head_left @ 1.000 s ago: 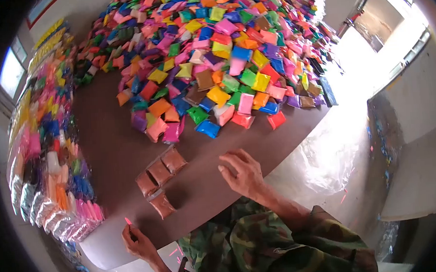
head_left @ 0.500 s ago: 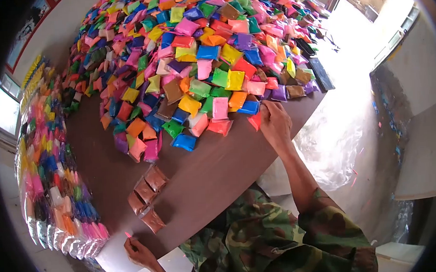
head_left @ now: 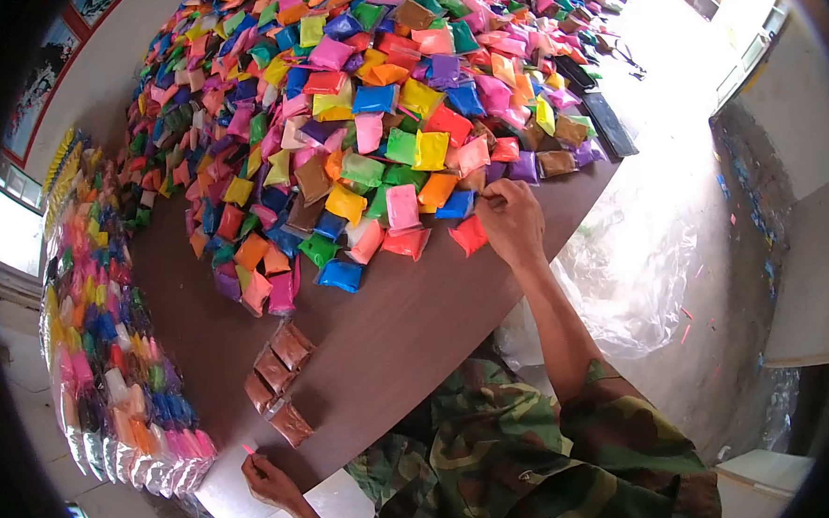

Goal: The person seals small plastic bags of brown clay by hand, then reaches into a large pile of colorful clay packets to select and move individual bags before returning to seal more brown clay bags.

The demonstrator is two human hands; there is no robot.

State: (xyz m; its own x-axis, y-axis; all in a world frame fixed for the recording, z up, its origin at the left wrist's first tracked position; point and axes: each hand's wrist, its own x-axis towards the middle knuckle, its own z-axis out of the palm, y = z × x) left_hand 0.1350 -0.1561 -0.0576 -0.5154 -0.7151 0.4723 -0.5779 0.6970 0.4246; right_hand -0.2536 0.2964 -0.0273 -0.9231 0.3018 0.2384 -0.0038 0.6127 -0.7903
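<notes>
My right hand (head_left: pixel 511 218) is at the front right of a big heap of small coloured packets (head_left: pixel 369 102). Its fingers are closed beside a red packet (head_left: pixel 470 236) and a blue packet (head_left: pixel 456 205); what they pinch, if anything, is hidden. Near the table's front left edge my left hand (head_left: pixel 269 480) is closed on a small pinkish-red item (head_left: pixel 249 449), of which only the tip shows. Several brown packets (head_left: pixel 275 368) lie together on the dark table (head_left: pixel 372 341), above my left hand.
A long row of clear bags with coloured packets (head_left: pixel 120 368) lines the left side. A black flat object (head_left: pixel 610 125) lies at the table's right edge. Clear plastic sheeting (head_left: pixel 627 290) is on the right, beyond the table edge.
The view has shifted slightly. The red packet near my right hand now lies apart from the fingers, and that hand has turned, with its fingers nearer the blue packet. My left hand looks much the same.
</notes>
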